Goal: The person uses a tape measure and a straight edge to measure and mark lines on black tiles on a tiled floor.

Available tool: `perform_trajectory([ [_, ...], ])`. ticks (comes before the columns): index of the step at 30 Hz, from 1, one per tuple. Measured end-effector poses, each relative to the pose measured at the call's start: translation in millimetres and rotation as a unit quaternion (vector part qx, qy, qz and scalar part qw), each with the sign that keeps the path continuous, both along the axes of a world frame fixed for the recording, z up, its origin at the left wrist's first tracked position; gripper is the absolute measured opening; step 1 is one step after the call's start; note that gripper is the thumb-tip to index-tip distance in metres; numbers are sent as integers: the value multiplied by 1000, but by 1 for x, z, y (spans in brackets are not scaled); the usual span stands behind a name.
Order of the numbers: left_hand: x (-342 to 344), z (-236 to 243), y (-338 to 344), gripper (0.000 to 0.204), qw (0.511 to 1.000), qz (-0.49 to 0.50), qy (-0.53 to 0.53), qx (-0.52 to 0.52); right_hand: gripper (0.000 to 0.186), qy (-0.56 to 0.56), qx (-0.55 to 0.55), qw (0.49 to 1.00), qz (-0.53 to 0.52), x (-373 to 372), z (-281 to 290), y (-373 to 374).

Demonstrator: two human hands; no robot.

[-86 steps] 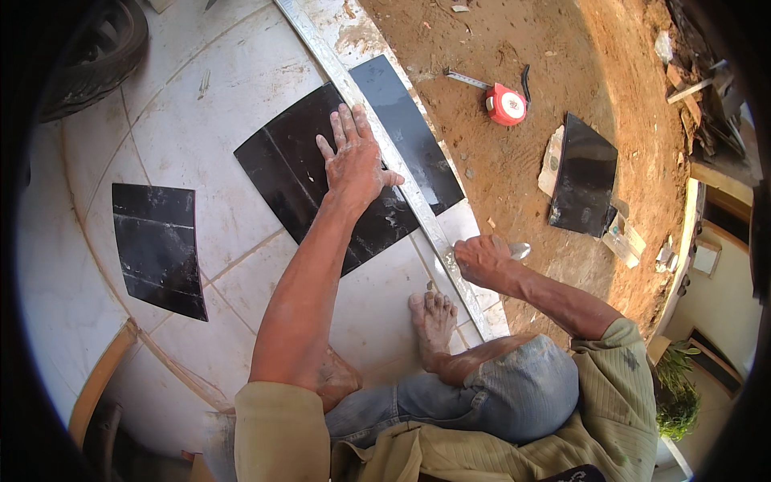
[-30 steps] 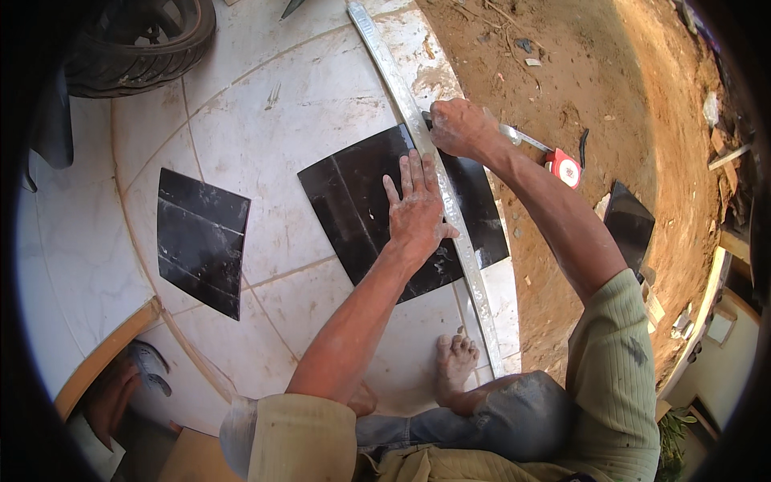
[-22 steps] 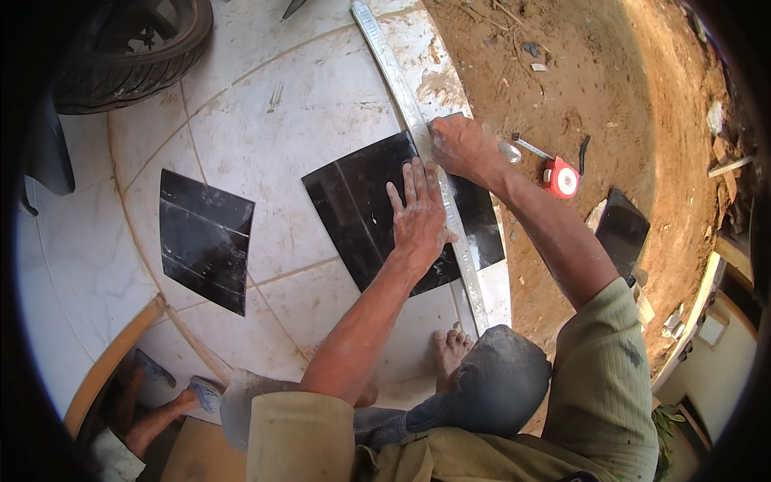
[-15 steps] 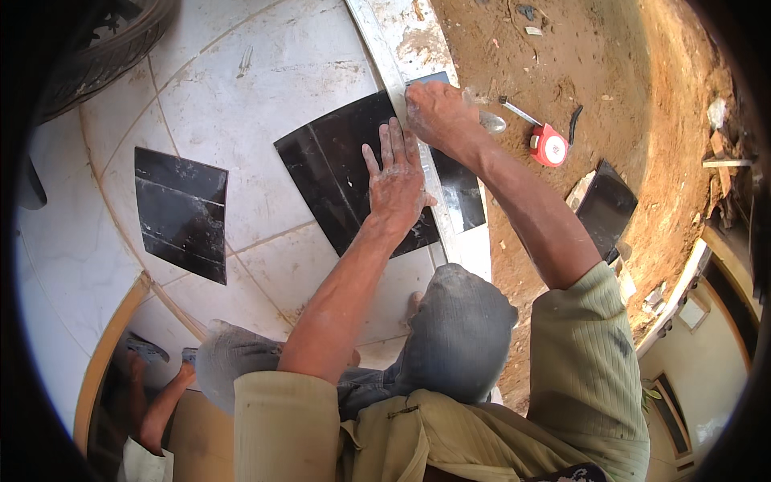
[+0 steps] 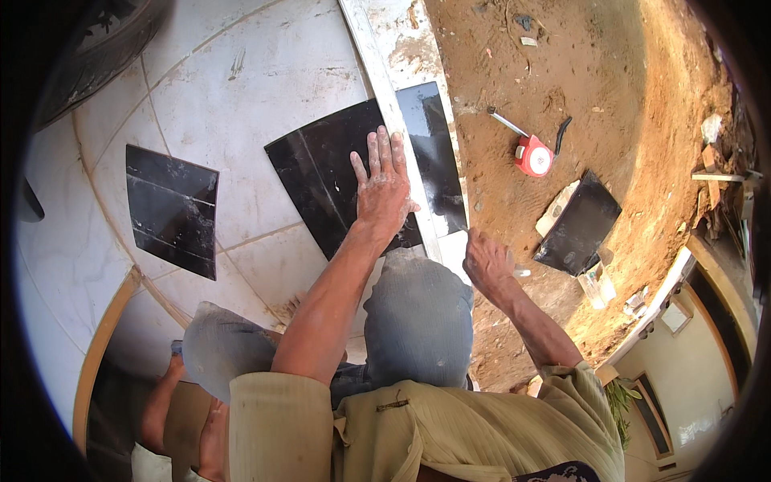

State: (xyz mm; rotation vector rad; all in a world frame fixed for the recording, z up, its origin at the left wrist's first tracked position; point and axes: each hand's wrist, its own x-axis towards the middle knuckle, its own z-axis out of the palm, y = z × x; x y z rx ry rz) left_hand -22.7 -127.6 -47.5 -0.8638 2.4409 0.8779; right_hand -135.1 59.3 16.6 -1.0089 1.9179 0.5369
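Observation:
A glossy black tile (image 5: 313, 161) lies on the white floor beneath a long pale straightedge (image 5: 374, 68). The bar crosses it, leaving a narrower strip of black showing on the right. My left hand (image 5: 384, 197) presses flat on the tile, fingers stretched out, its right side against the bar. Near the tile's lower right corner, my right hand (image 5: 491, 261) is closed around a slim tool with a clear handle (image 5: 522, 273). The handle's end pokes out behind the fist; fingers hide most of the tool, and its exact kind cannot be told.
A red tape measure (image 5: 533, 157), blade partly out, rests on the brown dirt (image 5: 578, 72). Other black tiles lie left (image 5: 173, 210) and right (image 5: 580, 225). A tyre (image 5: 96, 72) stands at the far left. Another person's leg (image 5: 165, 394) shows at lower left.
My right hand has come down from the far end of the tile, along the straightedge's right side, to the near end. My left hand stays pressed on the tile.

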Motion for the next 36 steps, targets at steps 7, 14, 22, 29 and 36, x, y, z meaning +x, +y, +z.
perform_trajectory([
  [7,-11,6,-8,133,1000,-9,4,2,22,36,-303,952,14,-68,-27,-180],
  [14,-9,4,-7,131,1000,-3,-5,-10,19,24,-331,943,13,-56,-54,-209],
  [22,-6,5,-6,126,1000,-9,-8,3,15,13,-383,923,40,-51,-44,-211],
  [29,-7,-1,-3,128,1000,-12,4,-21,22,-14,-266,964,-2,-31,-31,-164],
  [36,-11,7,-8,133,1000,7,-6,20,15,-115,-37,993,-8,30,-4,37],
])
